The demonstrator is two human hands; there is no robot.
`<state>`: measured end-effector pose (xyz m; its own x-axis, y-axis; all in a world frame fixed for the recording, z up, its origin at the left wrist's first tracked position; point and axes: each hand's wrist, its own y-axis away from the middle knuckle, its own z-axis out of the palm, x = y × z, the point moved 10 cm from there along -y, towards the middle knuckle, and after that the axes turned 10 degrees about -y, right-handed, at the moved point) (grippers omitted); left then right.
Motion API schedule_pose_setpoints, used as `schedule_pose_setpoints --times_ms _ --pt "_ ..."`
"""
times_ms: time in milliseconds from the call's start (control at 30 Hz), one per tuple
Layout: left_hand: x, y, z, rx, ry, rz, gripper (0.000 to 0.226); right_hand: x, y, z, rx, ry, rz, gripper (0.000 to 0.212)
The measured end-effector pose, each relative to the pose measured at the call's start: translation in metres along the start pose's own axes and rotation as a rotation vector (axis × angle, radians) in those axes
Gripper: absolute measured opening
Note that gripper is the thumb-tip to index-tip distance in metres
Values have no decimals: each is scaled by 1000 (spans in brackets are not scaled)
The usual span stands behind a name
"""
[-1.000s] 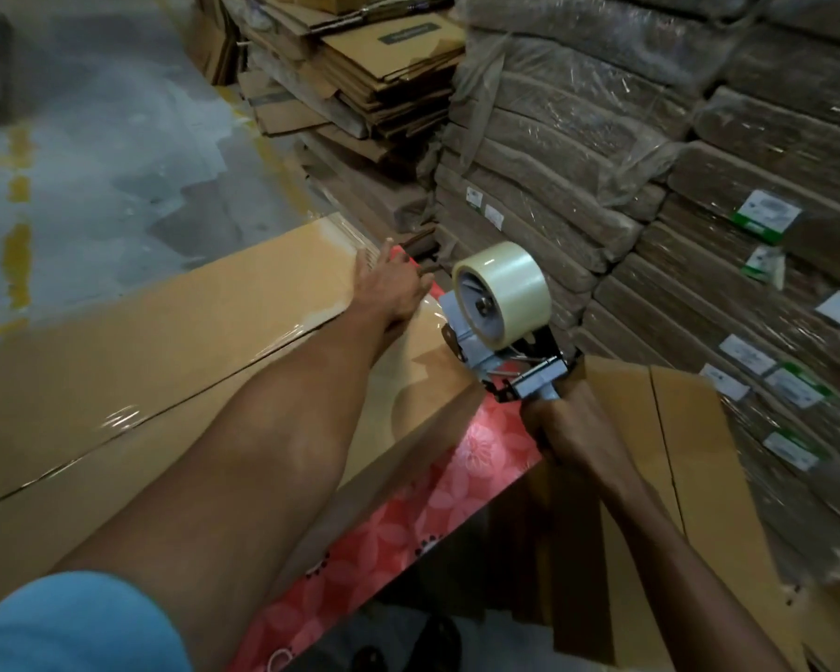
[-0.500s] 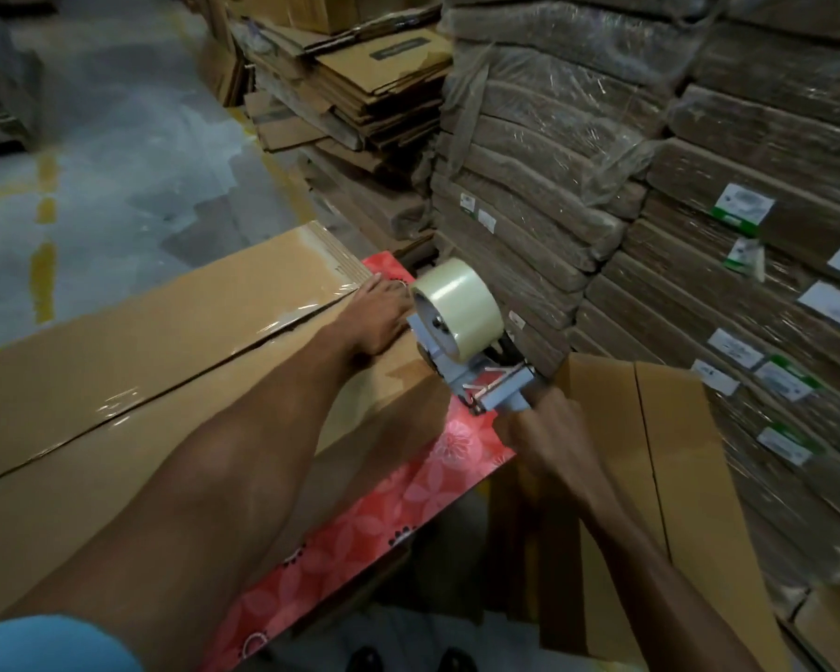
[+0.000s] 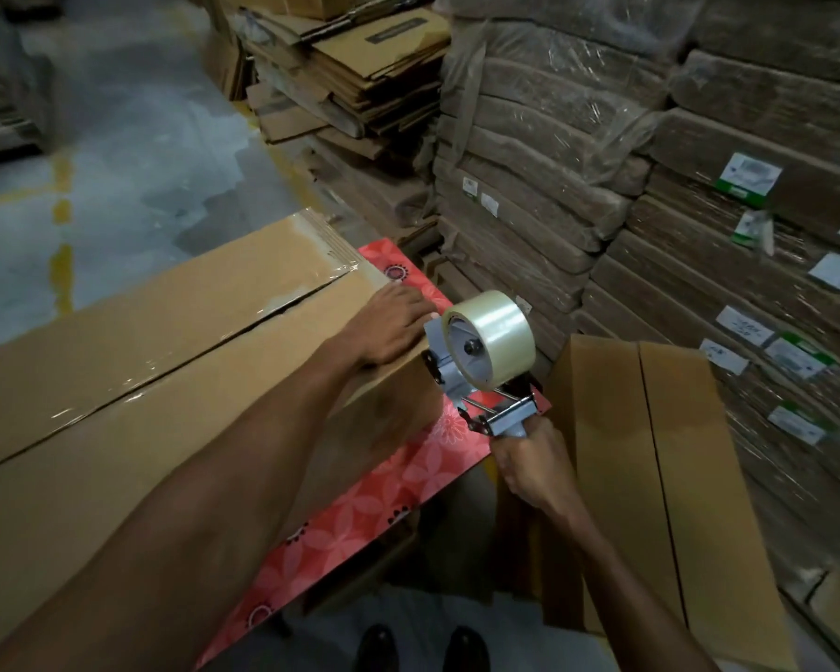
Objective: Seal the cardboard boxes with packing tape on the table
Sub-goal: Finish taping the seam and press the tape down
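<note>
Now | left hand [image 3: 391, 324] presses box [image 3: 166, 380] | right hand [image 3: 529, 465] holds tape dispenser [image 3: 486, 354]

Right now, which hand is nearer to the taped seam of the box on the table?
Left. The left hand rests flat on the box top beside the seam; the right hand holds the tape dispenser past the box's end.

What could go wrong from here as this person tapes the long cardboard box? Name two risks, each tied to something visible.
1. The left hand lies flat on the cardboard box at its end, right beside the tape dispenser that the right hand grips; its cutter might nick the fingers.
2. The tape along the seam looks wrinkled, so the seal may lift.
</note>
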<state>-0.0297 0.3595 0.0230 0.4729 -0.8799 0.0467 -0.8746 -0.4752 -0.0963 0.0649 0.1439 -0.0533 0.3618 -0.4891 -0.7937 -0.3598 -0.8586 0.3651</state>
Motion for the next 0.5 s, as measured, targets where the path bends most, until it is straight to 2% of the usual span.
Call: schedule_pose_setpoints --times_ms 67,133,200,300,333,433,500 --pt "-1 0 -2 -1 -5 -8 64 5 -1 13 -34 -90 33 21" --pt "1 -1 -4 5 4 -14 55 3 7 20 -5 -489 90 14" --pt "2 -2 -4 -10 -5 -26 56 23 14 38 -54 -737 248 17" --pt "-5 -2 7 -97 -11 -99 73 67 28 43 29 -746 377 6" --pt "-5 -2 9 -116 -33 -121 78 77 27 39 79 -737 389 8" --pt "4 1 6 -129 -30 -185 81 91 -3 15 223 -664 345 23" --pt "14 6 1 -96 -26 -204 65 80 -32 -4 267 -538 272 42"
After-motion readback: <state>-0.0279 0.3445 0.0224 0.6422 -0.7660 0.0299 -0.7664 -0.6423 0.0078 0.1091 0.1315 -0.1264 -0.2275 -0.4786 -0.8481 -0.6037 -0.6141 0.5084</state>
